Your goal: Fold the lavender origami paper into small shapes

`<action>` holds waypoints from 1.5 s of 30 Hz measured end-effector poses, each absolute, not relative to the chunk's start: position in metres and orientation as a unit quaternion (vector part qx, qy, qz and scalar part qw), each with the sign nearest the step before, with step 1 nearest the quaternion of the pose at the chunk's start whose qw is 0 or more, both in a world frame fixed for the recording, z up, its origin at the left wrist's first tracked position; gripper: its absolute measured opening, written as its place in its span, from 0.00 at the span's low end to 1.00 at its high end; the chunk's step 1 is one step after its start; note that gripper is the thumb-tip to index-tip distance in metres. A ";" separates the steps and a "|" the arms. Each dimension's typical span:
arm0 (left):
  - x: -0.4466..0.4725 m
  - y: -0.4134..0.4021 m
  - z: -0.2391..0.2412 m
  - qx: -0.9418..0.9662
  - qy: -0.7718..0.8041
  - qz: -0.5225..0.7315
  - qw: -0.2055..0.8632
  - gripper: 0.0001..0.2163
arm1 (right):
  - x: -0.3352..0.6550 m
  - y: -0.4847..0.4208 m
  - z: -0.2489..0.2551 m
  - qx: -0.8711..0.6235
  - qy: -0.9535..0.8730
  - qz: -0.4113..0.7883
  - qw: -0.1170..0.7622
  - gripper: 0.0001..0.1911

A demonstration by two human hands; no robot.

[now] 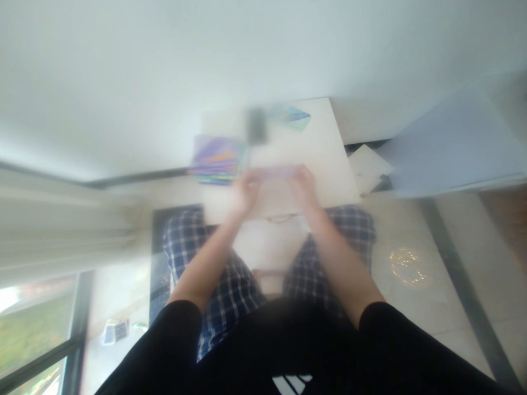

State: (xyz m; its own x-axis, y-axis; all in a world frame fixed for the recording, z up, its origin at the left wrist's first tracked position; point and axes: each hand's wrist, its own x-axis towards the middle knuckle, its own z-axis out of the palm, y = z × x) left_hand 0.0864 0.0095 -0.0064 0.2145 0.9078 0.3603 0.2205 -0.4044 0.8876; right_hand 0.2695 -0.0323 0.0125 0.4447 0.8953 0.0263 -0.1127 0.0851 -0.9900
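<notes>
Between my two hands runs a pale purple strip of paper (276,173), low over the white table and blurred by haze. My left hand (247,189) is closed on its left end, and my right hand (303,184) closes on the right end. The fingertips are too hazy to show the exact grip. Just left of my left hand lies a stack of coloured paper sheets (217,158), with purple on top. Farther back sits a folded blue-green paper piece (300,118), beside a blurred dark object (257,126) that I cannot identify.
The small white table (329,148) stands against a pale wall, over my knees. To its right are a white square piece (368,167) and a large pale panel (457,148). A glittering coil (407,266) lies on the right floor. A window (37,323) is at lower left.
</notes>
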 end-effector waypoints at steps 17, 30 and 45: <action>0.092 0.012 -0.016 0.670 0.383 0.479 0.419 0.10 | 0.270 -0.031 0.005 -0.577 -0.373 0.392 0.612 0.26; 0.094 0.014 -0.017 0.647 0.394 0.494 0.426 0.10 | 0.272 -0.032 0.007 -0.600 -0.372 0.389 0.592 0.23; 0.090 0.019 -0.001 0.643 0.291 0.362 0.609 0.15 | 0.271 -0.034 0.007 -0.512 -0.443 0.539 0.502 0.45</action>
